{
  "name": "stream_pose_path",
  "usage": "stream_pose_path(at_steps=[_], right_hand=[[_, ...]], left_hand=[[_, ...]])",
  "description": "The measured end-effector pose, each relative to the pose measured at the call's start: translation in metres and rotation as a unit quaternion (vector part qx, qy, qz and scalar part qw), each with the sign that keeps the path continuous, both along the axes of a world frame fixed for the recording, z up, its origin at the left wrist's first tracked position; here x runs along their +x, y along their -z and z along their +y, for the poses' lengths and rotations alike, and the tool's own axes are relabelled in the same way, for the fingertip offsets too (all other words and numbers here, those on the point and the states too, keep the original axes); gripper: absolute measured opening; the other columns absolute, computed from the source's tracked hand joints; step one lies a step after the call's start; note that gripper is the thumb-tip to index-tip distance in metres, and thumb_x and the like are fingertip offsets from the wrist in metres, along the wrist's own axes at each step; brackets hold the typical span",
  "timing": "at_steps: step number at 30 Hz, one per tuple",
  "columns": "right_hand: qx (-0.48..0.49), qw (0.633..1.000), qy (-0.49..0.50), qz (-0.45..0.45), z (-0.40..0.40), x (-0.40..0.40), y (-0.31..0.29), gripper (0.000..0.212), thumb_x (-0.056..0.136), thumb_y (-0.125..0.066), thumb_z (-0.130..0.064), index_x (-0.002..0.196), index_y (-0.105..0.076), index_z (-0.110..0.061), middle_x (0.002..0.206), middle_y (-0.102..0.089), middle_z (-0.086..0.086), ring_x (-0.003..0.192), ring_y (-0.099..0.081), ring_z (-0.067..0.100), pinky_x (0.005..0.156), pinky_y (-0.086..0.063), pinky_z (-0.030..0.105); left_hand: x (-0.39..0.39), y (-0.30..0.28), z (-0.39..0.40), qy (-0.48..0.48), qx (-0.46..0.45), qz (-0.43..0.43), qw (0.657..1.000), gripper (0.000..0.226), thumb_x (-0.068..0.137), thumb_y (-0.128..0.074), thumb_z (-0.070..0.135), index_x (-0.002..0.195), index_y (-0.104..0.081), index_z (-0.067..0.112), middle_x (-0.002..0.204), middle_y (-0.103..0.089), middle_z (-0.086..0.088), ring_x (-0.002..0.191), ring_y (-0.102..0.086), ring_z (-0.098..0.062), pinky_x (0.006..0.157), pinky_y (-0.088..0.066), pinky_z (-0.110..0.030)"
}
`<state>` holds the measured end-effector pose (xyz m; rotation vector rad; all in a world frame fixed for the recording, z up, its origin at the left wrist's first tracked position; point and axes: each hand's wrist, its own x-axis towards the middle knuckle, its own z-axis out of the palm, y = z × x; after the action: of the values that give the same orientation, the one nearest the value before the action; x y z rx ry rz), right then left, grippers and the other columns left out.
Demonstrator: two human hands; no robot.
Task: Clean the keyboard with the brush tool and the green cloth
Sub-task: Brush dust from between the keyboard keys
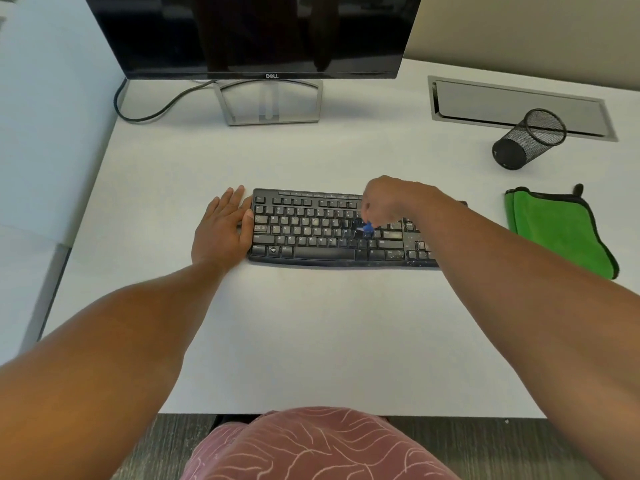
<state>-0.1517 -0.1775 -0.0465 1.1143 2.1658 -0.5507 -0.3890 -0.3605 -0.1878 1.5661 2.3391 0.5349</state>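
A dusty black keyboard lies across the middle of the white desk. My left hand lies flat against the keyboard's left end, thumb on its edge. My right hand hovers over the right half of the keys and pinches a small blue brush tool, whose tip touches the keys. Most of the brush is hidden under my fingers. A folded green cloth with black trim lies on the desk to the right of the keyboard, apart from both hands.
A dark monitor on a silver stand sits at the back, its cable looping left. A black mesh pen cup lies tipped over at the back right, by a grey cable hatch. The desk's left edge runs near my left arm.
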Motion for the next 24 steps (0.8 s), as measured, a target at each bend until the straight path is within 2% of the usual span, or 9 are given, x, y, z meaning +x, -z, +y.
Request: stream_pose_path(at_steps=[2,4,6,10,14,16,21,22,24], right_hand=[[0.031,0.999,-0.006,-0.042,0.001,0.010,-0.002,0.019,0.087,-0.053,-0.004,0.069,-0.060,-0.003,0.073,-0.056,0.008,0.070,-0.051,0.024,0.061,-0.043,0.034],[0.049,0.997,0.000,-0.060,0.003,0.015,-0.005,0.026,0.083,-0.049,0.000,0.058,-0.046,-0.008,0.064,-0.043,0.005,0.064,-0.044,0.024,0.056,-0.036,0.030],[0.045,0.998,0.002,-0.050,0.006,0.015,-0.006,0.026,0.080,-0.047,0.000,0.056,-0.041,-0.008,0.062,-0.038,0.005,0.060,-0.038,0.021,0.054,-0.031,0.028],[0.037,0.999,0.000,-0.016,0.006,0.009,-0.004,0.016,0.082,-0.050,-0.007,0.070,-0.061,-0.004,0.073,-0.056,0.010,0.068,-0.050,0.024,0.061,-0.042,0.031],[0.055,0.994,0.001,-0.099,-0.004,0.016,-0.004,0.023,0.087,-0.046,0.000,0.066,-0.048,-0.006,0.070,-0.043,0.004,0.060,-0.044,0.019,0.051,-0.038,0.025],[0.063,0.992,0.004,-0.108,-0.004,0.016,-0.007,0.022,0.087,-0.046,0.000,0.066,-0.047,-0.006,0.070,-0.042,0.005,0.057,-0.042,0.018,0.050,-0.037,0.025],[0.042,0.999,-0.008,-0.009,-0.002,-0.020,-0.018,0.021,0.084,-0.049,-0.002,0.063,-0.047,-0.005,0.069,-0.047,0.006,0.060,-0.046,0.020,0.054,-0.038,0.028],[0.027,0.999,-0.006,0.022,-0.005,-0.031,-0.019,0.019,0.084,-0.050,-0.004,0.065,-0.051,-0.003,0.071,-0.051,0.007,0.062,-0.049,0.021,0.054,-0.040,0.028],[-0.006,0.996,0.003,0.091,-0.012,-0.052,-0.017,0.016,0.086,-0.052,-0.007,0.084,-0.066,0.002,0.088,-0.065,0.012,0.076,-0.061,0.023,0.063,-0.050,0.032]], left_hand=[[0.000,0.000,0.000,0.000,0.001,0.001,1.000,0.056,0.104,-0.020,0.042,0.153,-0.042,0.026,0.163,-0.032,0.005,0.153,-0.019,-0.013,0.126,-0.010,-0.031],[0.001,0.000,0.000,-0.001,0.004,0.001,1.000,0.055,0.105,-0.021,0.041,0.153,-0.042,0.026,0.162,-0.033,0.005,0.153,-0.020,-0.013,0.126,-0.010,-0.031],[0.001,0.000,0.000,0.000,0.003,0.003,1.000,0.055,0.105,-0.022,0.041,0.153,-0.043,0.025,0.162,-0.033,0.004,0.153,-0.020,-0.013,0.126,-0.010,-0.031],[0.000,0.002,0.000,0.001,-0.001,0.004,1.000,0.055,0.105,-0.021,0.041,0.153,-0.042,0.025,0.163,-0.033,0.004,0.153,-0.020,-0.013,0.126,-0.009,-0.030],[0.000,0.002,0.001,0.000,-0.001,0.002,1.000,0.055,0.105,-0.020,0.041,0.153,-0.042,0.025,0.163,-0.032,0.004,0.153,-0.019,-0.013,0.126,-0.008,-0.030],[-0.001,0.003,0.000,0.001,-0.002,0.006,1.000,0.055,0.105,-0.020,0.041,0.153,-0.042,0.026,0.163,-0.032,0.004,0.153,-0.019,-0.013,0.126,-0.008,-0.030],[-0.001,0.003,0.001,0.002,-0.002,0.007,1.000,0.055,0.106,-0.020,0.041,0.153,-0.042,0.025,0.163,-0.032,0.004,0.153,-0.019,-0.013,0.126,-0.008,-0.029],[-0.001,0.003,0.001,0.002,-0.002,0.007,1.000,0.055,0.105,-0.020,0.041,0.153,-0.042,0.025,0.163,-0.032,0.004,0.153,-0.019,-0.014,0.125,-0.007,-0.029],[-0.001,0.002,0.001,0.004,-0.002,0.007,1.000,0.056,0.105,-0.019,0.042,0.154,-0.042,0.025,0.163,-0.032,0.004,0.154,-0.019,-0.014,0.125,-0.007,-0.029]])
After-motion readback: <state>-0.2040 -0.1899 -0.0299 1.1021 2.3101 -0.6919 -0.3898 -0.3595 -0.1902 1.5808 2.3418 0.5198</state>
